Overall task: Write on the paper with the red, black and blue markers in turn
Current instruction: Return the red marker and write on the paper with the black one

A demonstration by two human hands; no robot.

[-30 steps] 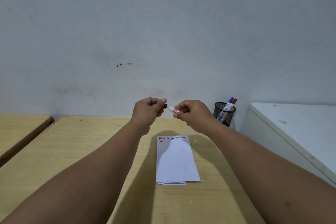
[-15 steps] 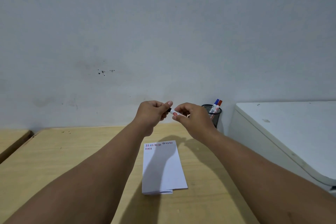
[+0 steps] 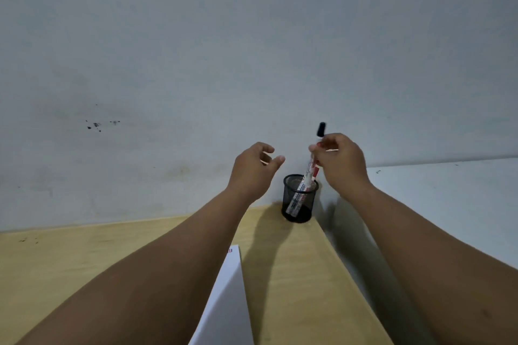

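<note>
Right hand [image 3: 340, 162] raised above the black mesh pen cup [image 3: 300, 198], fingers [image 3: 318, 148] pinched round a marker with a black cap [image 3: 316, 148]. Cap end points up, clear of the hand; the white barrel slants down and left, its lower end at the cup's rim, seemingly just inside. Whether it touches the cup bottom cannot be told.

Left hand [image 3: 253, 171] hovers just left of the cup, slightly above its rim, fingers loosely curled and parted, grasping nothing. Thumb and forefinger apart, not touching the cup or the marker.

Inside the cup, more marker barrels lean, white with printed labels; a red patch shows beside the held marker near the rim. Their cap colours are hidden behind the right hand.

The cup stands at the far right corner of the light wooden surface [image 3: 294, 274], close to the pale wall [image 3: 252, 50]. The paper [image 3: 224, 302] lies nearer the person, between the forearms, partly covered by the left forearm; a few red marks show at its far corner. It is well apart from the cup.

To the right, a white unit [image 3: 448, 199] stands just beside the surface, its top higher. Small dark specks on the wall, far left.
</note>
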